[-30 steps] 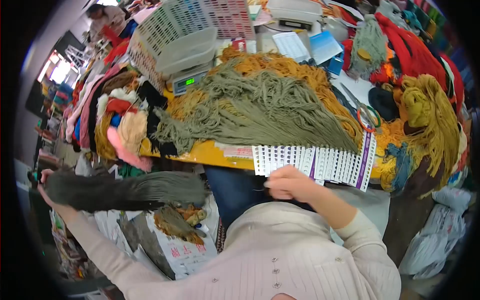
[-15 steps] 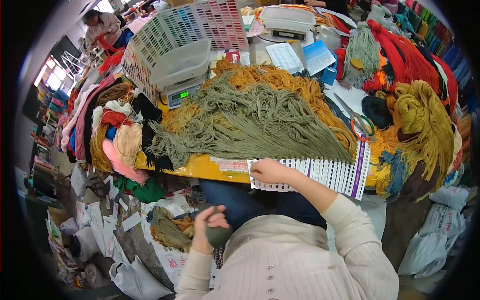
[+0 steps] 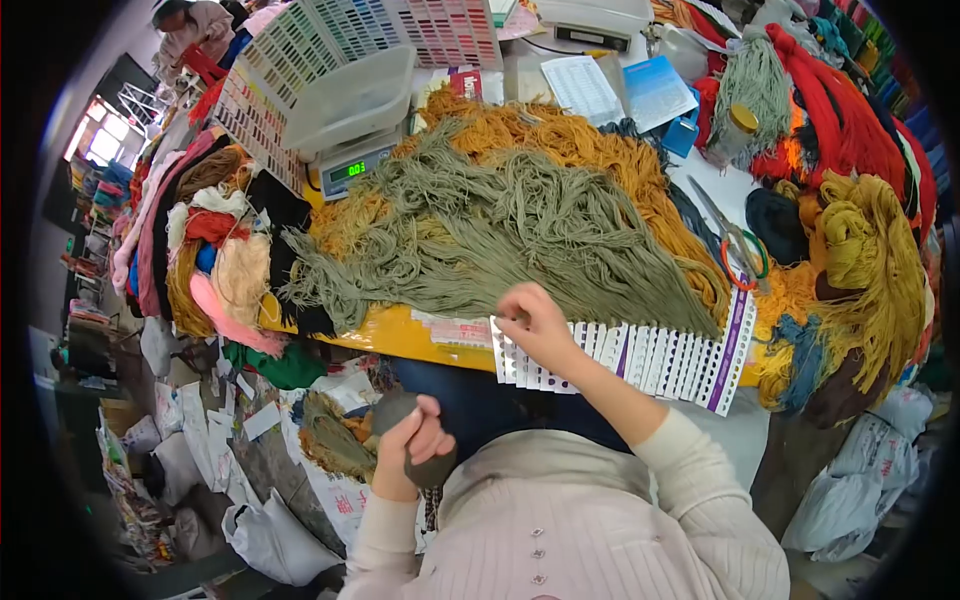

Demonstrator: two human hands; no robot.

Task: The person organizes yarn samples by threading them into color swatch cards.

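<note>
Diagonally (down rightward) runs dark yarn (image 3: 432, 472).

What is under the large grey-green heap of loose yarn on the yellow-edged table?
Along the far and right edges of the heap, orange yarn shows; white cards with punched holes emerge at its near edge. What lies beneath its middle is covered and cannot be seen.

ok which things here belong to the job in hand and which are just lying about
Likely in use:
- dark skein, in the left hand
- green threads and punched cards, by the right hand

Seemingly just lying about:
- scissors
- lidded jar
- white sack
</note>
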